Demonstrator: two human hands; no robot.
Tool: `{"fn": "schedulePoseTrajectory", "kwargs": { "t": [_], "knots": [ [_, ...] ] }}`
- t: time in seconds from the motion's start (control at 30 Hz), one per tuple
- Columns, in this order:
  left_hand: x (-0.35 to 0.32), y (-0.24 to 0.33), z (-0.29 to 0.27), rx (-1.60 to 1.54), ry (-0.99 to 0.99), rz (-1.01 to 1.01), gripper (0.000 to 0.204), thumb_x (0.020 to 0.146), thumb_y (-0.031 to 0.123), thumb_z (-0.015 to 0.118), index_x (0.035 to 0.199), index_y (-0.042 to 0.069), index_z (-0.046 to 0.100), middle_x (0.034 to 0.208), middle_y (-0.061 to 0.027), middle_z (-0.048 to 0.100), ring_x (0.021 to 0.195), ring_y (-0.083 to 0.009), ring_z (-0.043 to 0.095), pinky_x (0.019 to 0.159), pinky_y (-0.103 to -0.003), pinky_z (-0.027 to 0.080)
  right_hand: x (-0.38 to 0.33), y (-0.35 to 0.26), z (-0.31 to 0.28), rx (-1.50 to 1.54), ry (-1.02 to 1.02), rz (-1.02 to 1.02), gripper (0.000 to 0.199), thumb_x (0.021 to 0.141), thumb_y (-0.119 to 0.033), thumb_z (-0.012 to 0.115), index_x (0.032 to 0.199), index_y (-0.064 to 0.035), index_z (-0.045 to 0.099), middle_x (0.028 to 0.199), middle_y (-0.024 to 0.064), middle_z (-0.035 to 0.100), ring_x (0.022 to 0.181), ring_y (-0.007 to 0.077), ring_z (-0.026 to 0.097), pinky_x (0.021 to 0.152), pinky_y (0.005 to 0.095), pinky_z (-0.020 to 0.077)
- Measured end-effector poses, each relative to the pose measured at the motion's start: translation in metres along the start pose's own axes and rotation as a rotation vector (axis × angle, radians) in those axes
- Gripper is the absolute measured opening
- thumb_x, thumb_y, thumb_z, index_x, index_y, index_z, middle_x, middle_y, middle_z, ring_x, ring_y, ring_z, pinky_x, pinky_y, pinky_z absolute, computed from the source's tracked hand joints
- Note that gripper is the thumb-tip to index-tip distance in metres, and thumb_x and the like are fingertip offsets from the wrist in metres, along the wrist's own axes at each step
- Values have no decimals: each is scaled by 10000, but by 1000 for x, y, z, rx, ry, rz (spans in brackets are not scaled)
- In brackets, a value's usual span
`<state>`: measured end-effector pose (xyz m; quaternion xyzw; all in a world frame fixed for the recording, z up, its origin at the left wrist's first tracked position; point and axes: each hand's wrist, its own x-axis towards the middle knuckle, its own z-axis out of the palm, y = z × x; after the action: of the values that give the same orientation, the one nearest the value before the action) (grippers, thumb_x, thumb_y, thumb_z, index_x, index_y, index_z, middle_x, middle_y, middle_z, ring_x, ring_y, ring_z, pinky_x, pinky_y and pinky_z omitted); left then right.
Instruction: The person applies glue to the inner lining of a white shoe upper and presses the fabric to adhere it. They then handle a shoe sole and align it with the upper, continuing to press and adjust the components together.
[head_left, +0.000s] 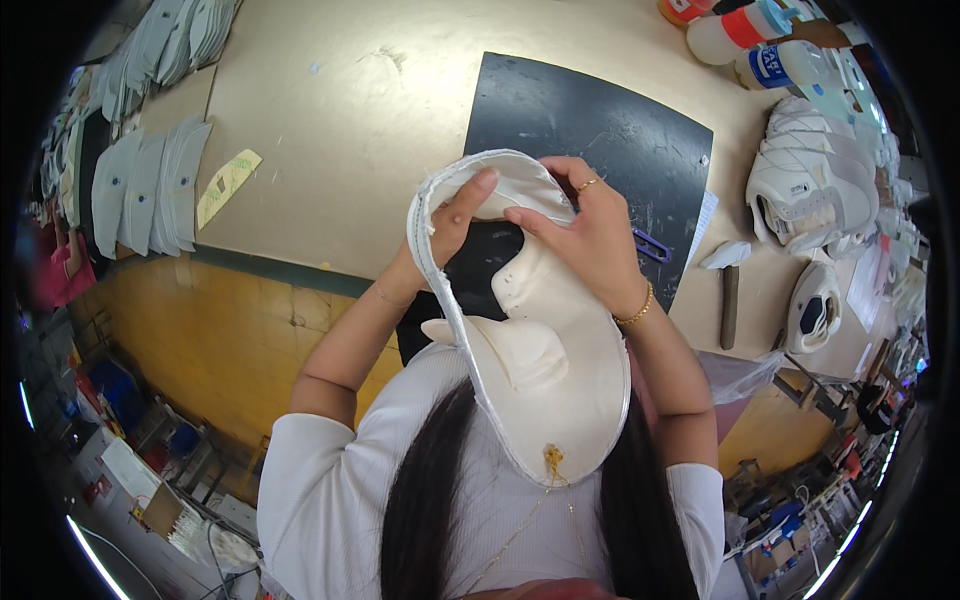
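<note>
A cream shoe upper point(590, 370), open and curved, is held up in front of my chest. Its pale inner side faces up, with a folded flap in the middle and a stitched edge running down the left. My left hand point(452, 222) grips the upper's far left part, thumb on the inside and the other fingers hidden behind it. My right hand point(598, 232) pinches the far right edge, with the thumb inside and bent fingers over the rim. Beyond both hands lies a black mat point(590, 125) on the table.
Stacked pale grey pieces point(145, 190) and a yellowish template point(228, 188) lie at the left. To the right are purple thread snips point(652, 245), a hammer-shaped tool point(730, 305), several white shoe uppers point(810, 185) and, farther back, plastic bottles point(785, 65).
</note>
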<state>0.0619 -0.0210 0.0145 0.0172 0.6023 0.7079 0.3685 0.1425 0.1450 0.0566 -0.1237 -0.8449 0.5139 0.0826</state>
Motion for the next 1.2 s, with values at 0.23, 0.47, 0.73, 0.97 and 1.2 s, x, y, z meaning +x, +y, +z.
{"fn": "schedulePoseTrajectory", "kwargs": {
  "t": [0.23, 0.47, 0.73, 0.97, 1.2],
  "knots": [
    [-1, -4, -1, -132, 34, -30, 333, 954, 289, 619, 1088, -12, 667, 1010, -88, 684, 900, -151, 654, 768, -276, 533, 6, 2, -2, -16, -93, 216, 291, 817, -202, 772, 961, 24, 658, 795, 120, 686, 653, 151, 604, 626, 280, 484],
    [3, -14, 1, -74, 123, -15, 352, 959, 336, 603, 1074, 9, 668, 964, -64, 680, 867, -131, 644, 728, -260, 514, -5, 11, -7, 78, -32, 206, 269, 841, -191, 742, 986, 25, 672, 801, 125, 692, 653, 145, 602, 621, 268, 480],
    [1, -12, 8, -52, 106, 6, 369, 962, 324, 587, 1117, -8, 628, 1017, -97, 655, 916, -166, 633, 778, -294, 512, 13, 9, -5, -69, -101, 183, 298, 831, -236, 750, 955, 24, 675, 737, 125, 671, 574, 172, 571, 557, 291, 453],
    [5, -12, 7, -87, 130, -19, 396, 950, 259, 605, 1178, -59, 553, 1113, -171, 621, 1002, -246, 637, 866, -375, 538, 0, 11, -8, 121, -28, 248, 232, 884, -210, 699, 929, 16, 682, 744, 114, 676, 618, 114, 583, 570, 274, 456],
    [8, -15, 7, -36, 77, 14, 381, 957, 373, 597, 1066, 15, 667, 971, -52, 670, 884, -124, 611, 784, -264, 486, 7, 9, -13, -1, -61, 128, 273, 863, -228, 717, 955, 25, 674, 781, 120, 689, 635, 162, 614, 589, 282, 471]
  ]
}}
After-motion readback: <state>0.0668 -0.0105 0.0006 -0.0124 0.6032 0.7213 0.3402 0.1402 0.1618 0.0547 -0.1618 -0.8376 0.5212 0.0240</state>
